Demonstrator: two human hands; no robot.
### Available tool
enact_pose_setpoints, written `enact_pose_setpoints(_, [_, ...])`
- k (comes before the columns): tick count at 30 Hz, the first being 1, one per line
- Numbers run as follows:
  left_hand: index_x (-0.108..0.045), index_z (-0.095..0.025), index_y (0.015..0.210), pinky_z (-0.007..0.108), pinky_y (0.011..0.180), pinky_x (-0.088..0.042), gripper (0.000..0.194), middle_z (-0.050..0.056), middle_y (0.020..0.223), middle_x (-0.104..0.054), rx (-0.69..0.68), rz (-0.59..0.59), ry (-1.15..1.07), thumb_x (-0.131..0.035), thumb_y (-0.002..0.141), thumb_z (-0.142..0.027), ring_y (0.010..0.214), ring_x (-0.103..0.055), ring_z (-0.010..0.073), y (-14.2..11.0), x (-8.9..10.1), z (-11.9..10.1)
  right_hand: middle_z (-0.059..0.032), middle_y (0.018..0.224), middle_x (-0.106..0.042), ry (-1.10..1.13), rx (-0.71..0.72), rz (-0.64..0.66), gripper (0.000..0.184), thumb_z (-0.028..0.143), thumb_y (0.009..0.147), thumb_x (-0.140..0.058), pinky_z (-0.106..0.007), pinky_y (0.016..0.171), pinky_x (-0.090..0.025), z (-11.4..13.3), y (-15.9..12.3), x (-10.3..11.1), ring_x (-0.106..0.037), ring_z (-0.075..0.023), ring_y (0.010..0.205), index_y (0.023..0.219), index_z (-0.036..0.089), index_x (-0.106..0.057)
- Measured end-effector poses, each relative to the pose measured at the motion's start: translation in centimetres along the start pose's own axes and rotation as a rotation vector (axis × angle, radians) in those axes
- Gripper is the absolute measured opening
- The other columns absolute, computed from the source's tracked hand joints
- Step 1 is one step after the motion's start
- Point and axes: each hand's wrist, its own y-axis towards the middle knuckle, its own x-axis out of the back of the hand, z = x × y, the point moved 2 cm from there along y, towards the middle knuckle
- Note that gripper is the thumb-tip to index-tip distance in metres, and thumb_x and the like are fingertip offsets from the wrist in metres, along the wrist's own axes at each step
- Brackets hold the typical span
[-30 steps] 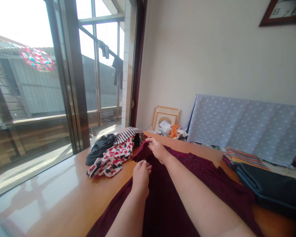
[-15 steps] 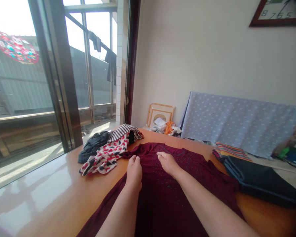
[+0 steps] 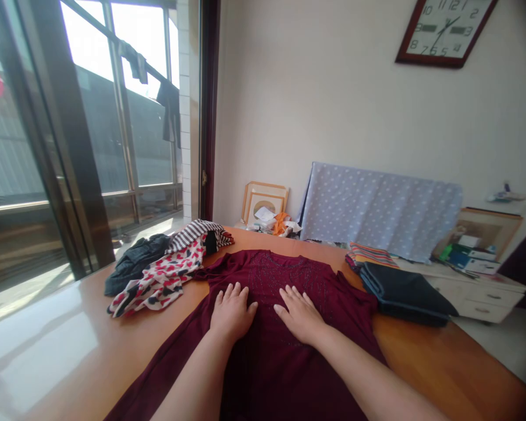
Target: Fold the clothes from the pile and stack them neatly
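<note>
A maroon top [image 3: 263, 362] with dark beading near its neckline lies spread on the wooden table [image 3: 425, 356], its neck pointing away from me. My left hand [image 3: 232, 313] rests palm down on the left of its chest, fingers spread. On the right of the chest lies my right hand [image 3: 301, 316], also flat with its fingers apart. Both palms appear to touch the fabric, and neither hand grips anything. The lower part of the top runs out of view between my forearms.
Left of the top is a loose heap with a heart-print garment [image 3: 162, 283], a striped cloth [image 3: 197, 234] and a dark garment [image 3: 135, 263]. Folded dark trousers [image 3: 405, 295] and a striped folded cloth [image 3: 370, 255] lie at right. Behind hangs a blue dotted cover [image 3: 377, 210].
Both hands, earlier held edge-on with fingers together, now lie flat and spread on the top, slightly nearer me. The view has turned right, bringing the clock and a white cabinet into sight.
</note>
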Motion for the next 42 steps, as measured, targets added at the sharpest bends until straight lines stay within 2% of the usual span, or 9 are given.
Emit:
enact_pose_setpoints(7, [-0.046, -0.021, 0.146, 0.056, 0.118, -0.013, 0.082, 0.012, 0.160, -0.029, 0.000, 0.020, 0.046, -0.027, 0.087, -0.075, 0.149, -0.017, 0.0341, 0.2, -0.3, 0.0, -0.0072, 0.162, -0.022, -0.031, -0.123, -0.022, 0.074, 0.065, 0.095, -0.022, -0.047, 0.120, -0.008, -4.6, -4.2, 0.7, -0.013, -0.0263, 0.151, 0.155, 0.023, -0.028])
enact_pose_setpoints(11, [-0.046, -0.022, 0.146, 0.056, 0.117, -0.014, 0.085, 0.013, 0.159, -0.030, -0.007, -0.008, 0.062, -0.027, 0.085, -0.078, 0.149, -0.018, 0.0348, 0.4, -0.7, 0.1, -0.0096, 0.162, -0.021, -0.043, -0.202, -0.048, 0.075, 0.064, 0.095, -0.022, -0.047, 0.120, -0.009, -6.2, -6.9, 1.3, -0.014, -0.0269, 0.150, 0.155, 0.019, -0.028])
enact_pose_setpoints(15, [-0.048, -0.021, 0.144, 0.056, 0.116, -0.017, 0.082, 0.013, 0.157, -0.034, -0.029, -0.033, 0.069, -0.030, 0.085, -0.077, 0.148, -0.021, 0.0350, 0.3, -0.6, -0.1, -0.0103, 0.162, -0.020, -0.035, -0.211, -0.081, 0.078, 0.065, 0.095, -0.021, -0.046, 0.120, -0.011, -5.9, -9.7, 1.9, -0.014, -0.0271, 0.151, 0.155, 0.016, -0.027])
enact_pose_setpoints(20, [-0.056, -0.020, 0.135, 0.052, 0.113, -0.025, 0.073, 0.014, 0.151, -0.044, -0.047, -0.099, 0.050, -0.038, 0.086, -0.072, 0.142, -0.032, 0.0348, -0.1, 0.5, -0.6, -0.0084, 0.162, -0.020, -0.010, -0.150, -0.046, 0.080, 0.068, 0.094, -0.017, -0.045, 0.121, -0.010, -5.0, -13.1, 1.7, -0.013, -0.0261, 0.151, 0.156, 0.018, -0.026])
enact_pose_setpoints(23, [-0.066, -0.022, 0.119, 0.043, 0.105, -0.036, 0.061, 0.013, 0.131, -0.060, -0.023, -0.186, 0.034, -0.038, 0.089, -0.067, 0.125, -0.050, 0.0311, -0.5, 1.6, -0.8, -0.0074, 0.162, -0.020, -0.017, -0.160, -0.044, 0.080, 0.068, 0.094, -0.015, -0.044, 0.121, -0.007, -5.0, -14.0, 1.5, -0.012, -0.0258, 0.151, 0.156, 0.019, -0.025])
enact_pose_setpoints(26, [-0.071, -0.023, 0.102, 0.038, 0.093, -0.043, 0.057, 0.011, 0.108, -0.067, 0.092, -0.245, 0.056, -0.033, 0.091, -0.063, 0.105, -0.059, 0.0281, -1.1, 2.7, -0.5, -0.0062, 0.163, -0.019, -0.026, -0.178, -0.050, 0.079, 0.068, 0.094, -0.015, -0.044, 0.121, -0.006, -5.0, -14.2, 1.4, -0.011, -0.0256, 0.151, 0.156, 0.020, -0.025])
enact_pose_setpoints(30, [-0.070, -0.022, 0.091, 0.035, 0.087, -0.045, 0.051, 0.011, 0.101, -0.066, 0.153, -0.171, 0.114, -0.034, 0.091, -0.058, 0.096, -0.060, 0.0259, -1.8, 3.6, -0.2, -0.0054, 0.163, -0.019, -0.025, -0.185, -0.050, 0.078, 0.067, 0.095, -0.016, -0.043, 0.121, -0.005, -4.9, -14.3, 1.5, -0.011, -0.0252, 0.151, 0.156, 0.020, -0.025])
enact_pose_setpoints(36, [-0.068, -0.021, 0.106, 0.038, 0.095, -0.043, 0.047, 0.012, 0.111, -0.063, 0.089, -0.031, 0.175, -0.039, 0.091, -0.055, 0.105, -0.058, 0.0273, -3.2, 4.6, -0.5, -0.0056, 0.163, -0.020, -0.001, -0.176, -0.065, 0.075, 0.065, 0.095, -0.021, -0.042, 0.121, -0.004, -4.9, -14.5, 1.6, -0.012, -0.0244, 0.151, 0.156, 0.021, -0.026])
enact_pose_setpoints(42, [-0.065, -0.022, 0.117, 0.040, 0.101, -0.039, 0.049, 0.013, 0.122, -0.061, -0.011, 0.028, 0.175, -0.044, 0.089, -0.056, 0.116, -0.055, 0.0278, -5.5, 5.5, -1.1, -0.0075, 0.162, -0.021, 0.006, -0.176, -0.066, 0.074, 0.064, 0.095, -0.023, -0.043, 0.120, -0.005, -5.0, -14.6, 1.6, -0.012, -0.0252, 0.151, 0.155, 0.020, -0.028])
